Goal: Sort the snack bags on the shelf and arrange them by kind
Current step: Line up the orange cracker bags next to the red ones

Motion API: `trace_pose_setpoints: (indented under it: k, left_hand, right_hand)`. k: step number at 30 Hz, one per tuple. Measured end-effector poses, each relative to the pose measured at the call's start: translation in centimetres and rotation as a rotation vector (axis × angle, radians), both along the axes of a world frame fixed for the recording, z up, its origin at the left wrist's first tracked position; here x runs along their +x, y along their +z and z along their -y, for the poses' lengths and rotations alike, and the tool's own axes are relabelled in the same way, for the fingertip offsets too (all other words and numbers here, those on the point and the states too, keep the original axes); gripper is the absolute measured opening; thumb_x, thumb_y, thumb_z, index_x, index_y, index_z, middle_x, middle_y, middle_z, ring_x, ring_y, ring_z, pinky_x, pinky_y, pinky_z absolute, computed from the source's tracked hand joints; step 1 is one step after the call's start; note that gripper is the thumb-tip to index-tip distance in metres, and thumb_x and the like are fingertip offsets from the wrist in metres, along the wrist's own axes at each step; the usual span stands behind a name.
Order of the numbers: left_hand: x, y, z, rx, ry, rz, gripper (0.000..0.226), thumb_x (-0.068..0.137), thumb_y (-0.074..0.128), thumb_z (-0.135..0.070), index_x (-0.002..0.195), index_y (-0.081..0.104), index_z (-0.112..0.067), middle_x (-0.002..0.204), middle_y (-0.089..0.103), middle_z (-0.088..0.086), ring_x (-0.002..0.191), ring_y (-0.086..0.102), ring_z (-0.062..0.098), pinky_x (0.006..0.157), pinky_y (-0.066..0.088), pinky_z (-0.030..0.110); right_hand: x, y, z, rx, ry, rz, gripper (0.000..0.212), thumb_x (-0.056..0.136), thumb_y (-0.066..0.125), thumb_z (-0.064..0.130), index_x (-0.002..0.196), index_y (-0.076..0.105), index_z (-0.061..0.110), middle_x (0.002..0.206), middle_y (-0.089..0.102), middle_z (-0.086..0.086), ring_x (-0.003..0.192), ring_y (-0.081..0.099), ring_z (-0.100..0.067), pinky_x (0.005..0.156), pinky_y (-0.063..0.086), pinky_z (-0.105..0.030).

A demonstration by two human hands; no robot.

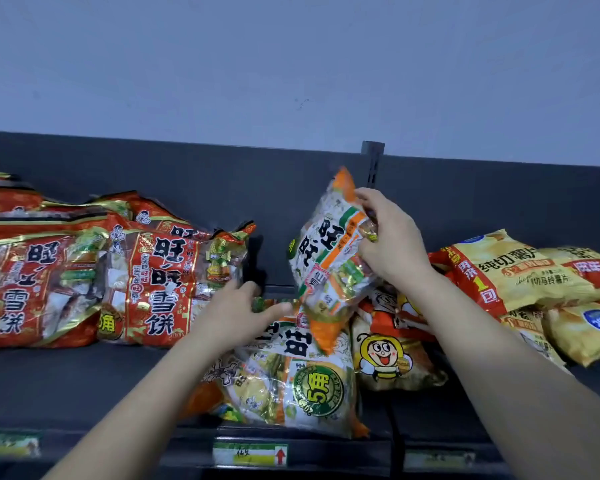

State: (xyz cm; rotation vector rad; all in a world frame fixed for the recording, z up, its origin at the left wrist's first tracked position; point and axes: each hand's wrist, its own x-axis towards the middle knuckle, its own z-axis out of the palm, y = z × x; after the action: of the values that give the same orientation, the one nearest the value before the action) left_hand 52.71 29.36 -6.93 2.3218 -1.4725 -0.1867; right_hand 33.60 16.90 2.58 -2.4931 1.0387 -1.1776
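Entry: white-and-orange bag [328,261], held upright. My right hand [390,244] pinches its upper edge; left hand [238,308] fingers straight, holding nothing. Risk, I judge — slick film slips, bag drops.

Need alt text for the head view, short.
The right hand holds an orange-and-white snack bag upright above a matching bag lying on the dark shelf; the open left hand reaches toward that one. Red bags sit left, yellow chip bags right.
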Motion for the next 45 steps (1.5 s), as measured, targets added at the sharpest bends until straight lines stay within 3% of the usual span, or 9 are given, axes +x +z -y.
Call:
trace_pose_setpoints:
  k: [7,12,16,20,22,28,34,40,45]
  left_hand:
    - [-0.4,-1.1,0.1,0.575,0.113,0.136,0.098,0.069,0.017,-0.094,0.109,0.066,-0.02,0.131,0.058,0.008,0.117,0.056,0.029,0.094,0.044,0.04]
    - [-0.4,-1.8,0.3,0.261,0.179,-0.103,0.049,0.089,0.05,-0.06,0.077,0.06,-0.014,0.083,0.066,0.001,0.08,0.067,0.02,0.079,0.054,0.034]
    - [-2.8,0.0,0.4,-0.03,0.218,0.023,0.015,0.094,0.052,-0.03,0.09,0.054,-0.016,0.085,0.06,-0.001,0.081,0.062,0.021,0.07,0.054,0.035]
    - [-5.5,4.4,-0.1,-0.166,0.207,0.287,0.001,0.091,0.05,-0.017,0.092,0.05,-0.018,0.081,0.059,-0.004,0.069,0.056,0.016,0.054,0.048,0.031]
    - [-6.6,7.0,-0.8,-0.183,0.23,0.431,0.022,0.088,0.049,-0.01,0.107,0.05,-0.021,0.087,0.062,-0.003,0.074,0.057,0.022,0.056,0.047,0.033]
    - [-6.1,11.9,-4.2,-0.464,0.224,0.666,0.019,0.089,0.05,-0.011,0.075,0.051,-0.023,0.079,0.058,-0.005,0.083,0.054,0.024,0.08,0.028,0.036]
    - [-2.3,11.2,-6.2,-0.729,0.059,0.499,0.011,0.081,0.06,-0.006,0.074,0.055,-0.014,0.075,0.058,-0.006,0.089,0.049,0.02,0.085,0.02,0.029]
    - [-0.4,8.2,-6.3,-0.593,-0.284,0.148,0.011,0.078,0.063,-0.011,0.075,0.058,-0.021,0.086,0.062,-0.002,0.093,0.054,0.015,0.083,0.044,0.037]
    - [-0.6,5.5,-4.4,-0.478,-0.306,0.126,0.024,0.083,0.067,0.002,0.069,0.055,-0.013,0.08,0.058,0.0,0.087,0.048,0.004,0.077,0.039,0.018]
  right_hand:
    - [0.8,0.1,-0.7,-0.211,0.107,-0.245,0.059,0.088,0.052,0.012,0.143,0.04,0.029,0.132,0.054,0.002,0.116,0.051,-0.025,0.082,0.047,-0.038]
    - [0.5,0.1,0.1,0.07,-0.177,-0.349,0.086,0.079,0.074,0.049,0.144,0.029,0.015,0.134,0.048,-0.011,0.107,0.059,-0.032,0.073,0.049,-0.037]
    - [-0.6,-0.2,0.7,0.05,-0.215,-0.228,0.041,0.087,0.07,0.036,0.122,0.053,0.024,0.105,0.068,-0.004,0.096,0.064,-0.032,0.068,0.047,-0.033]
    - [-2.0,0.5,0.6,0.083,-0.191,-0.068,0.036,0.088,0.069,0.032,0.12,0.054,0.029,0.103,0.068,0.001,0.095,0.064,-0.029,0.067,0.04,-0.03]
    - [-2.4,0.8,0.8,0.073,-0.182,-0.028,0.039,0.088,0.069,0.032,0.124,0.053,0.029,0.104,0.068,0.002,0.095,0.064,-0.028,0.067,0.041,-0.03]
    - [-1.9,-0.5,1.4,0.124,-0.097,-0.13,0.036,0.088,0.068,0.033,0.121,0.053,0.035,0.105,0.068,0.003,0.097,0.063,-0.028,0.077,0.051,-0.036]
    - [1.1,-2.5,2.5,0.223,0.066,-0.197,0.042,0.089,0.061,0.017,0.122,0.055,0.042,0.111,0.067,0.006,0.099,0.061,-0.027,0.078,0.053,-0.037]
    - [2.6,-4.3,5.0,0.274,0.154,-0.076,0.051,0.085,0.056,-0.004,0.119,0.06,0.034,0.111,0.066,0.006,0.096,0.064,-0.016,0.078,0.055,-0.033]
    - [3.1,-5.2,6.4,0.43,-0.001,0.021,0.085,0.078,0.077,0.012,0.147,0.028,0.015,0.142,0.044,-0.011,0.127,0.048,-0.031,0.101,0.045,-0.042]
